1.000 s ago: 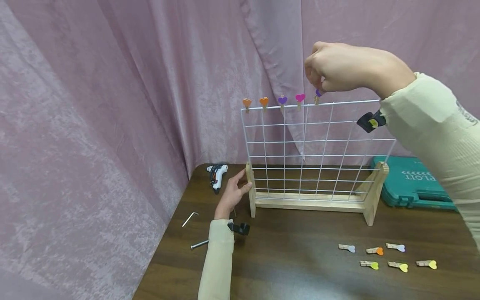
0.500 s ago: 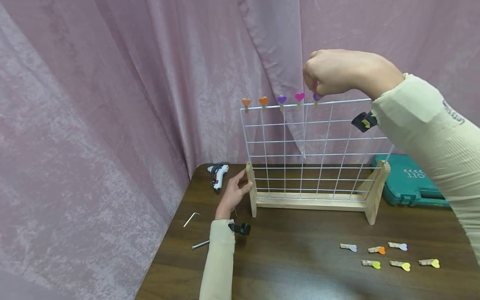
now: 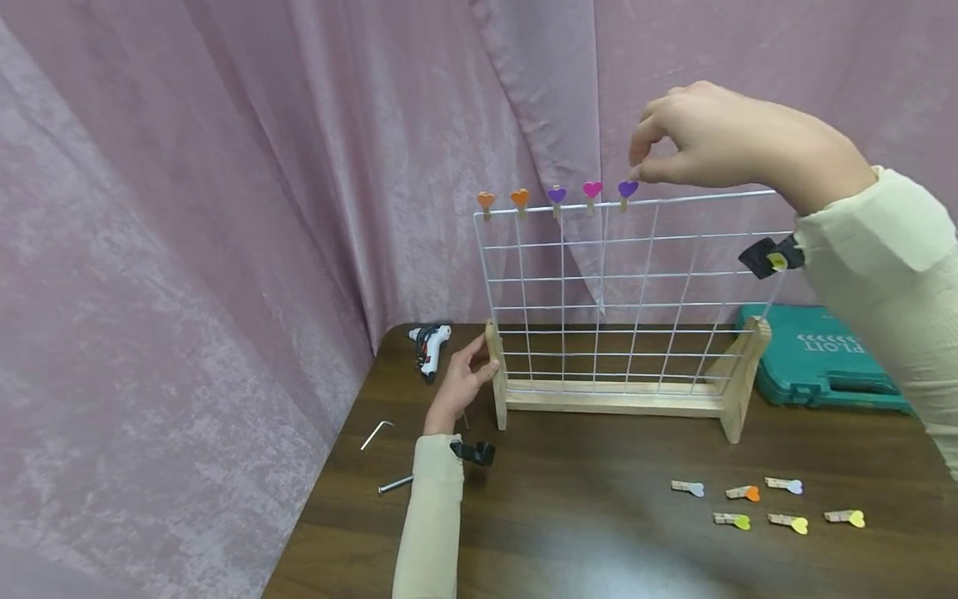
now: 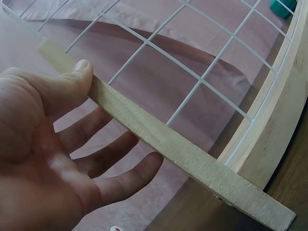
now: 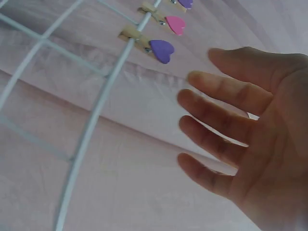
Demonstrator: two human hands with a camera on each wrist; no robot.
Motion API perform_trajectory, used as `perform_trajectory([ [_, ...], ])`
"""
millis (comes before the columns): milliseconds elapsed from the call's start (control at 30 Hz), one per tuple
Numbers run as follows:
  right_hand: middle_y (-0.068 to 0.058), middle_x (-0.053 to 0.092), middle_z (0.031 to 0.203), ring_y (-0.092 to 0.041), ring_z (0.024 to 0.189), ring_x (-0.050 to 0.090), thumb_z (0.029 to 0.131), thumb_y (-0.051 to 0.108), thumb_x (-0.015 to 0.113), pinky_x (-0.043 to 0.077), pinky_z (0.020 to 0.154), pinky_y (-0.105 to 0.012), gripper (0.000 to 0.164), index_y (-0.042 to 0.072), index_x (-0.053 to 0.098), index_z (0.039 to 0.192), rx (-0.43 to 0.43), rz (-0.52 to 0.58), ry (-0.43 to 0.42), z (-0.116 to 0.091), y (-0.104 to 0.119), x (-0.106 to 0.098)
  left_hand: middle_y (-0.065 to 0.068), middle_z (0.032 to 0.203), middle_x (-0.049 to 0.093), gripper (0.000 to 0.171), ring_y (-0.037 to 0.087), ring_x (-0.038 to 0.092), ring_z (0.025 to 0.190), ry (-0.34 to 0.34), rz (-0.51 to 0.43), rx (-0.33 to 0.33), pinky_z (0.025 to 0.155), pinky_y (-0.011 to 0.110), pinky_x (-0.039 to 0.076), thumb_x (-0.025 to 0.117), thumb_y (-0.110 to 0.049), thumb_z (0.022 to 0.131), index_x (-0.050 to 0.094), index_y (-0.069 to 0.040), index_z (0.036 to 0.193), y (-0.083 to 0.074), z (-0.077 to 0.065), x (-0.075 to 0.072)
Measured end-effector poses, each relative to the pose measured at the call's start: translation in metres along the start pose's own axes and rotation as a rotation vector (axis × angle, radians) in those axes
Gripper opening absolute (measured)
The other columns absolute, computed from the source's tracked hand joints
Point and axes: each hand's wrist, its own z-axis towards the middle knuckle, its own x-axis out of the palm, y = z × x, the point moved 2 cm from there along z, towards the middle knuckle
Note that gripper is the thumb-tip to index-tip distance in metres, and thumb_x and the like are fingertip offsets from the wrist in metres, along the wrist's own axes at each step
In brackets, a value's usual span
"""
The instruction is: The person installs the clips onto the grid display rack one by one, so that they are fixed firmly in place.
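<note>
A white wire grid [image 3: 636, 274] stands upright in a wooden stand [image 3: 614, 405]. My left hand [image 3: 458, 384] holds the stand's left leg [image 4: 163, 134], thumb on its near edge and fingers behind. Several heart clothespins sit along the grid's top wire: two orange, a purple one [image 3: 556, 196], a pink one [image 3: 592, 191] and, furthest right, another purple clothespin [image 5: 161, 50]. My right hand [image 3: 718, 137] is just right of that last clothespin. In the right wrist view its fingers are spread apart and hold nothing, with a gap between them and the purple heart.
Several clothespins lie at the front right, among them an orange one [image 3: 743, 493] and a yellow-green one [image 3: 732, 521]. A teal case [image 3: 816, 358] lies behind the stand on the right. At left are a glue gun [image 3: 430, 349], a hex key [image 3: 377, 434] and a bolt [image 3: 395, 485].
My right hand has let go of the last purple clothespin, which stays clipped on the top wire, and has drawn back to the right with its fingers opened. My left hand stays at the leg.
</note>
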Motion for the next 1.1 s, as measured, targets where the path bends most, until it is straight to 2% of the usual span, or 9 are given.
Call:
perform_trajectory([
  [100,-0.015,0.059,0.103,-0.037,0.101,0.048,0.089,0.018,0.058,0.034,0.087,-0.056,0.019,0.003,0.067,0.094,-0.044,0.003,-0.104,-0.017,-0.001,0.003,0.03,0.119,0.053,0.052,0.04,0.051,0.108,-0.004,-0.004,-0.006,0.088,0.042,0.046,0.056,0.004,0.088,0.037,0.007,0.136,0.0,0.0,-0.002],
  [200,-0.013,0.06,0.1,-0.034,0.096,0.049,0.086,0.012,0.061,0.036,0.081,-0.053,0.012,0.003,0.067,0.091,-0.107,0.013,-0.212,-0.033,-0.002,0.007,0.03,0.12,0.053,0.053,0.038,0.052,0.108,-0.005,-0.009,-0.011,0.088,0.039,0.047,0.056,0.004,0.088,0.036,0.007,0.137,0.0,0.0,-0.004],
  [367,-0.006,0.062,0.091,-0.022,0.085,0.048,0.078,0.003,0.066,0.035,0.067,-0.037,0.009,0.005,0.068,0.087,-0.191,0.031,-0.397,-0.058,-0.003,0.018,0.03,0.12,0.053,0.054,0.033,0.053,0.107,-0.007,-0.01,-0.022,0.088,0.036,0.047,0.056,0.003,0.088,0.036,0.005,0.138,-0.001,-0.001,-0.007],
  [467,-0.002,0.062,0.088,-0.015,0.082,0.046,0.076,0.003,0.068,0.033,0.064,-0.03,0.009,0.006,0.068,0.085,-0.22,0.055,-0.457,-0.072,-0.003,0.029,0.028,0.12,0.054,0.054,0.031,0.053,0.107,-0.011,-0.004,-0.033,0.088,0.036,0.047,0.057,0.002,0.089,0.036,0.004,0.138,-0.001,-0.001,-0.009],
  [700,0.0,0.062,0.09,-0.012,0.083,0.051,0.083,0.012,0.066,0.039,0.069,-0.024,0.006,0.008,0.069,0.085,-0.288,0.12,-0.499,-0.098,-0.005,0.063,0.027,0.12,0.054,0.053,0.032,0.053,0.108,-0.012,0.005,-0.045,0.089,0.037,0.046,0.057,0.002,0.089,0.038,0.002,0.138,-0.001,-0.002,-0.01],
  [800,0.002,0.061,0.092,-0.006,0.082,0.051,0.082,0.009,0.067,0.04,0.064,-0.019,0.006,0.01,0.068,0.087,-0.269,0.143,-0.486,-0.108,-0.005,0.077,0.027,0.121,0.054,0.054,0.032,0.054,0.108,-0.015,-0.015,-0.048,0.089,0.036,0.046,0.056,0.003,0.088,0.037,0.001,0.139,0.0,-0.002,-0.009],
  [933,0.006,0.06,0.094,0.002,0.081,0.05,0.077,0.0,0.069,0.04,0.058,-0.016,0.018,0.013,0.068,0.09,-0.217,0.181,-0.47,-0.122,-0.005,0.096,0.026,0.12,0.055,0.055,0.03,0.054,0.107,-0.017,-0.036,-0.057,0.088,0.034,0.047,0.056,0.004,0.088,0.036,0.001,0.139,0.003,-0.003,-0.007],
  [1100,0.01,0.06,0.095,0.001,0.083,0.052,0.075,-0.002,0.071,0.039,0.062,-0.017,0.026,0.017,0.067,0.092,-0.155,0.226,-0.457,-0.14,-0.007,0.12,0.027,0.12,0.055,0.055,0.031,0.054,0.107,-0.017,-0.042,-0.051,0.087,0.033,0.047,0.056,0.006,0.088,0.036,0.001,0.139,0.003,-0.005,-0.005],
])
